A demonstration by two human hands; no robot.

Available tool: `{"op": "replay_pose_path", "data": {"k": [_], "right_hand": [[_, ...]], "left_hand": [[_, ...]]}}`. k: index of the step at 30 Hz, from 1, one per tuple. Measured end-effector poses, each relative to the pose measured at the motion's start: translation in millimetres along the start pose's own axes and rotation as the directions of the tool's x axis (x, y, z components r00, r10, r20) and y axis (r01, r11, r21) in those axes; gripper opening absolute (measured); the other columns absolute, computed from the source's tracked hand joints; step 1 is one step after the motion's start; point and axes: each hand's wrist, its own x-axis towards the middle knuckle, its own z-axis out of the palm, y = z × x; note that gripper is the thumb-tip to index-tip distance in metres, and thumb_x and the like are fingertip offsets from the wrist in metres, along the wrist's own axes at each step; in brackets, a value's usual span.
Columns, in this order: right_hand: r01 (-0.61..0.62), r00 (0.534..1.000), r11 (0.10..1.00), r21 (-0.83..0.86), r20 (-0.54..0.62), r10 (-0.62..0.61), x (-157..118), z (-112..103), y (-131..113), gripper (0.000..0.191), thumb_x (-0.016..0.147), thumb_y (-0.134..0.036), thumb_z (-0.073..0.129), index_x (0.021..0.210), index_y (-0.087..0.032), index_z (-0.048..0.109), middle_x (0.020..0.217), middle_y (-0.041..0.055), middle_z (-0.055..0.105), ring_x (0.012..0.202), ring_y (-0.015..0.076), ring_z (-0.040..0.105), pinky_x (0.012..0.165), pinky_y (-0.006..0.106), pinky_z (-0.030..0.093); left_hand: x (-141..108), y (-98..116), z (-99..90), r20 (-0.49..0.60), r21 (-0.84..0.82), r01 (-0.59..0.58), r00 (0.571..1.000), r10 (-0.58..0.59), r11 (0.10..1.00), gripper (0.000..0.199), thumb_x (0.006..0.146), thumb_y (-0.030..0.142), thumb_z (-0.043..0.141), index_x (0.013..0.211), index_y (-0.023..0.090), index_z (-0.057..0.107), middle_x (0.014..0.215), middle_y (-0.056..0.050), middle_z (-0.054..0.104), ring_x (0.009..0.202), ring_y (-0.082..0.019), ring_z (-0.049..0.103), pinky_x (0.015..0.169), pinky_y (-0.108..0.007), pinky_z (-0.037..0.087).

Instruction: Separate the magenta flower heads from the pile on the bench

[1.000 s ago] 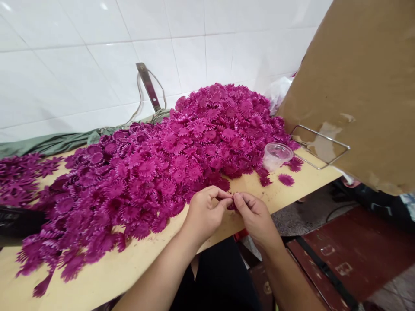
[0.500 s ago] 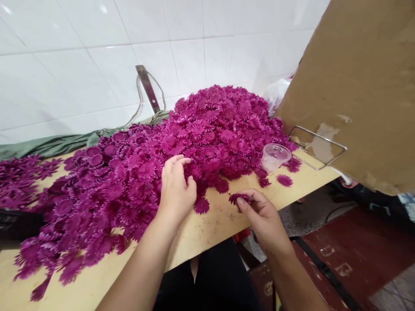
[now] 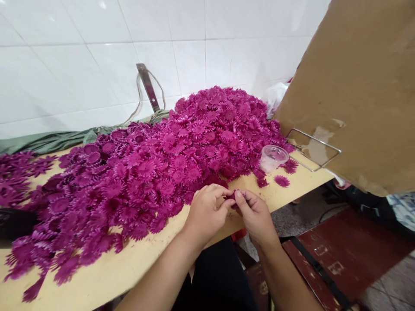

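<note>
"My left hand (image 3: 206, 212) and my right hand (image 3: 258, 217) are right up against each other here, thumbs and forefingers pinching one small magenta flower piece (image 3: 236, 195) between them, the other fingers curled in."

"Where's that, exactly?"

"Just above the near edge of the table (image 3: 128, 270), in front of the big flower heap (image 3: 181, 160). Only bits of dark magenta show between my fingertips."

"And which way does it point?"

"Can't tell you! My fingers cover its face and most of its rim, so I can't make out a long axis either."

"What about the ones lying around?"

"Thin, matte-looking discs with fringed, narrow petals all round, overlapping every which way, some face up, some tilted. One loose flower (image 3: 282, 181) lies flat on the smooth, pale yellow tabletop, round, with no clear long axis."

"Anything beside it?"

"A clear, round-rimmed plastic cup (image 3: 272, 159), touching the flowers at the heap's right side. Then a thin, shiny wire frame (image 3: 319, 141), bent square, against a big flat brown cardboard sheet (image 3: 366, 86) with pale torn patches. Behind the heap, on the left, it's wrinkled green cloth (image 3: 58, 141) along glossy white tiles (image 3: 97, 77)."
</note>
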Motion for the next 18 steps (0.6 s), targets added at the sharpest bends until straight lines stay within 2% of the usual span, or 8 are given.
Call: {"op": "replay_pose_path", "data": {"k": [3, 6, 11, 14, 15, 16, 18], "right_hand": [[0.026, 0.999, 0.999, -0.022, 0.029, -0.025, -2.5, 0.1, -1.2, 0.038, 0.076, -0.053, 0.058, 0.061, -0.018, 0.055, 0.053, -0.0032, 0.046, 0.051, 0.0103, 0.04, 0.049, 0.023, 0.035], [0.051, 0.996, 0.999, 0.003, 0.072, -0.051, -4.4, 1.5, -4.3, 0.03, 0.074, -0.048, 0.062, 0.07, -0.018, 0.059, 0.059, -0.0018, 0.052, 0.055, 0.0111, 0.045, 0.054, 0.023, 0.039], [0.043, 0.998, 0.999, 0.028, 0.048, -0.045, -7.9, 6.6, -10.3, 0.028, 0.074, -0.044, 0.063, 0.066, -0.018, 0.057, 0.062, -0.0002, 0.056, 0.06, 0.0126, 0.05, 0.058, 0.024, 0.042], [0.041, 0.998, 0.999, 0.008, 0.047, -0.042, -16.0, 6.3, -8.3, 0.028, 0.075, -0.044, 0.063, 0.065, -0.019, 0.056, 0.06, -0.0007, 0.054, 0.058, 0.0125, 0.049, 0.056, 0.023, 0.041], [0.031, 0.998, 1.0, 0.003, 0.054, -0.032, -19.7, 4.7, -6.4, 0.029, 0.076, -0.045, 0.062, 0.064, -0.019, 0.056, 0.059, -0.0007, 0.054, 0.057, 0.0125, 0.049, 0.055, 0.023, 0.041], [0.016, 0.998, 1.0, -0.001, 0.063, -0.016, -23.1, 2.2, -4.2, 0.03, 0.076, -0.045, 0.062, 0.064, -0.019, 0.056, 0.058, -0.0005, 0.054, 0.057, 0.0127, 0.049, 0.054, 0.023, 0.041], [-0.024, 0.997, 1.0, -0.01, 0.07, 0.025, -27.7, -4.7, 0.0, 0.031, 0.075, -0.047, 0.063, 0.064, -0.019, 0.057, 0.058, 0.0001, 0.055, 0.056, 0.0135, 0.05, 0.054, 0.024, 0.041]], "left_hand": [[1.4, -4.1, 1.4, -0.062, -0.056, -0.003, 0.998, -0.001, 0.998, 0.012, 0.077, 0.012, 0.056, 0.075, 0.02, 0.065, 0.08, -0.003, 0.069, 0.079, -0.019, 0.062, 0.075, -0.033, 0.047], [2.1, -3.6, 2.2, -0.133, -0.142, -0.012, 0.991, -0.007, 0.99, 0.017, 0.078, 0.011, 0.05, 0.067, 0.019, 0.062, 0.07, -0.002, 0.066, 0.069, -0.016, 0.06, 0.067, -0.029, 0.046], [4.2, 4.3, 7.5, -0.22, -0.222, -0.021, 0.975, -0.029, 0.975, 0.017, 0.075, 0.012, 0.049, 0.061, 0.019, 0.057, 0.065, -0.001, 0.06, 0.065, -0.014, 0.057, 0.063, -0.026, 0.044], [14.8, -1.8, -1.6, -0.289, -0.246, 0.013, 0.953, -0.086, 0.969, 0.018, 0.075, 0.013, 0.05, 0.059, 0.018, 0.054, 0.06, 0.001, 0.055, 0.06, -0.013, 0.053, 0.06, -0.024, 0.041], [20.2, -6.6, -9.7, -0.348, -0.257, 0.041, 0.928, -0.132, 0.966, 0.018, 0.075, 0.014, 0.049, 0.058, 0.019, 0.053, 0.057, 0.002, 0.053, 0.058, -0.012, 0.051, 0.058, -0.024, 0.039], [25.8, -12.3, -20.0, -0.428, -0.266, 0.072, 0.885, -0.185, 0.961, 0.019, 0.075, 0.014, 0.049, 0.057, 0.019, 0.05, 0.054, 0.003, 0.049, 0.055, -0.012, 0.048, 0.056, -0.023, 0.038], [35.8, -23.8, -43.5, -0.621, -0.32, 0.113, 0.725, -0.298, 0.941, 0.018, 0.076, 0.015, 0.047, 0.059, 0.019, 0.048, 0.053, 0.005, 0.046, 0.053, -0.011, 0.044, 0.055, -0.022, 0.037]]}}
